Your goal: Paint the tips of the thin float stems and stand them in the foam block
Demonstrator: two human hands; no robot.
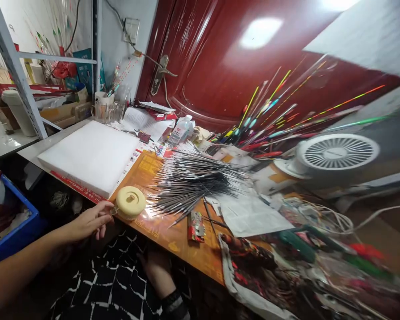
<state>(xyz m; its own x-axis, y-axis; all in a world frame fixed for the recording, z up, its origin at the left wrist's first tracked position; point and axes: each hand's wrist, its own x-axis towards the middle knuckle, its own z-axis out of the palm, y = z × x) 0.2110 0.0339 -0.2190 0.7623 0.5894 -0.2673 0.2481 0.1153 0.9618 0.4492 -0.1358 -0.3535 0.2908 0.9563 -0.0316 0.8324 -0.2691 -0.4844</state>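
A cup [130, 202] with a round cream-yellow lid stands at the near edge of the orange-brown tabletop [173, 238]. My left hand [96, 220] comes in from the left, its fingers closed on the clear handle at the cup's side. Down by my lap, below the table edge, is my right hand [156, 266]; it lies in shadow and its fingers are hidden. Behind the cup spreads a large pile of thin dark sticks with pale tips [193, 178]. A small red and black packet [196, 226] lies in front of that pile.
A thick white foam block [90, 155] covers the table's left part. A white fan [336, 153] and a bunch of bright thin rods [260, 118] stand at the back right. Tangled cords and cloth [253, 262] crowd the right. A blue bin [15, 226] sits low left.
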